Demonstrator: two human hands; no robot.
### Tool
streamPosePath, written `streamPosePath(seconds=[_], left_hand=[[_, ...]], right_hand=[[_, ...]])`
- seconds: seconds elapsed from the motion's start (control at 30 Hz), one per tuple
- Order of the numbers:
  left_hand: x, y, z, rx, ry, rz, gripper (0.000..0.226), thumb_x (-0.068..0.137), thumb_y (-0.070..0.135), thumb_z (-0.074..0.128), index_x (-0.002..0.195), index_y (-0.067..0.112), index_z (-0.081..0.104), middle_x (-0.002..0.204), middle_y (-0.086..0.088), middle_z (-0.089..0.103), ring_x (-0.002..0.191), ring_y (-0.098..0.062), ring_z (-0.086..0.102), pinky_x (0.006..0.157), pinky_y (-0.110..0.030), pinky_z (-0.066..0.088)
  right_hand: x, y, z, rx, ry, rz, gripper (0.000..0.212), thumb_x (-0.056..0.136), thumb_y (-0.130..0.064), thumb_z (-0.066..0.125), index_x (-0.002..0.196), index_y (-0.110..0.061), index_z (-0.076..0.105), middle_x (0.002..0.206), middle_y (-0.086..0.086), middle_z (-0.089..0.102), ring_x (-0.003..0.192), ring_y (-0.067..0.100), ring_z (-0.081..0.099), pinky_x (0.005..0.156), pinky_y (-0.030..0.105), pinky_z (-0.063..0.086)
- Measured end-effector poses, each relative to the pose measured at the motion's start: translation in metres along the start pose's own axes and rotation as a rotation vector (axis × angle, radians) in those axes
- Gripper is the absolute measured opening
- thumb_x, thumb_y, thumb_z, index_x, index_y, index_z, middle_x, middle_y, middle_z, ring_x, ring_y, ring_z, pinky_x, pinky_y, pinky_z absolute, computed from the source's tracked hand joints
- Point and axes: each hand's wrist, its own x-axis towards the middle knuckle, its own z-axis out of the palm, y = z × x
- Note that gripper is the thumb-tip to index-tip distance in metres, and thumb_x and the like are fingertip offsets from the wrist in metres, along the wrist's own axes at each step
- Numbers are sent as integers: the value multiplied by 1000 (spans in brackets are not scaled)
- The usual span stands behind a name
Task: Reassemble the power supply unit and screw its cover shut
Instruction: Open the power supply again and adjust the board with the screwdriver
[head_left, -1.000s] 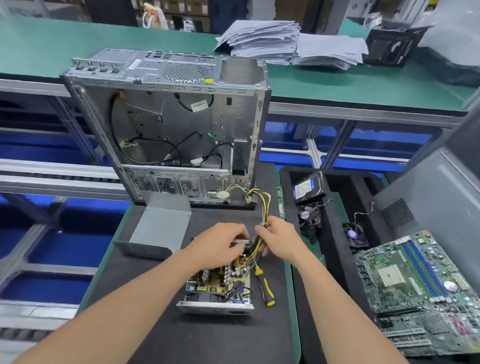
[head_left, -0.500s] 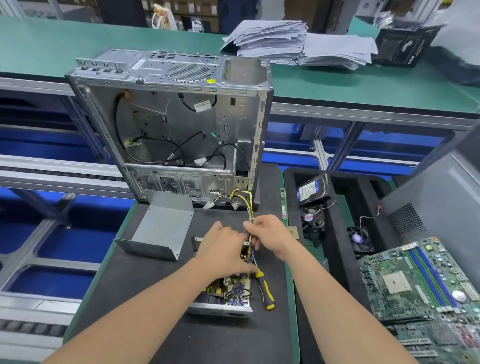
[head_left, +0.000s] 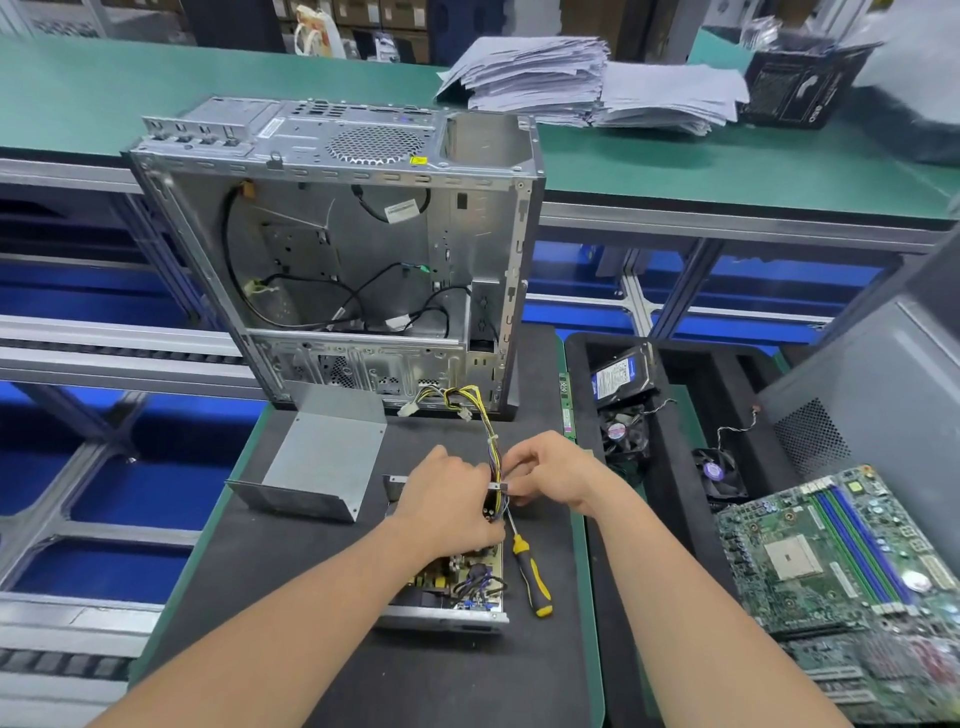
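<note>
PSU (head_left: 457, 587): open on the mat (head_left: 260, 597), long axis running away from me.
Left hand (head_left: 447, 509): curled over its far end.
Right hand (head_left: 556, 475): pinching the wires (head_left: 488, 431) there.
Cover (head_left: 322, 462): I see it left of the PSU, nearer my left hand.

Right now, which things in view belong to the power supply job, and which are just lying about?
Job: power supply unit, cable bundle, metal cover, screwdriver, left hand, right hand.
Lying about: computer case, hard drive, fan, motherboard, paper stacks.
</note>
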Motion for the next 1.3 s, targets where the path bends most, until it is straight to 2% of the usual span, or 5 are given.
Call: streamPosePath(seconds=[0.17, 0.47, 0.6, 0.83, 1.3], left_hand=[[0, 2, 2, 19, 23, -49, 64, 76, 84, 36, 79, 22, 52, 69, -1, 64, 70, -24, 61, 82, -42, 35], [-7, 2, -1, -118, 111, -81, 44, 86, 60, 50, 104, 21, 41, 61, 6, 50, 65, -23, 43, 67, -36, 27], [-10, 2, -1, -141, 146, 10, 38, 90, 55, 49, 110, 27, 34, 70, 4, 63, 68, -25, 60, 75, -39, 40], [-6, 0, -8, -282, 40, -62, 34, 94, 59, 51, 99, 32, 30, 62, 10, 46, 70, -25, 51, 82, -39, 41], [0, -15, -23, -605, -97, -127, 46, 89, 42, 49, 126, 28, 73, 117, -5, 60, 117, -29, 55, 106, -42, 37]], right_hand=[[0, -2, 6, 166, 49, 85, 26, 89, 16, 64, 89, -7, 78, 83, 13, 73, 78, 22, 65, 73, 30, 58], [-7, 17, 19, 269, 157, 12, 25, 86, 16, 70, 94, -8, 75, 80, 10, 73, 75, 17, 66, 77, 27, 55], [-12, 23, 24, 227, 223, -14, 16, 88, 6, 76, 97, -6, 73, 68, -1, 71, 71, 13, 65, 85, 32, 54], [-24, 20, 32, 245, 304, -13, 21, 94, 8, 67, 111, -1, 75, 104, 13, 78, 94, 17, 68, 96, 34, 56], [-55, 9, 31, 219, 427, -6, 26, 98, 3, 60, 120, -4, 71, 104, 15, 78, 100, 25, 75, 94, 34, 61]])
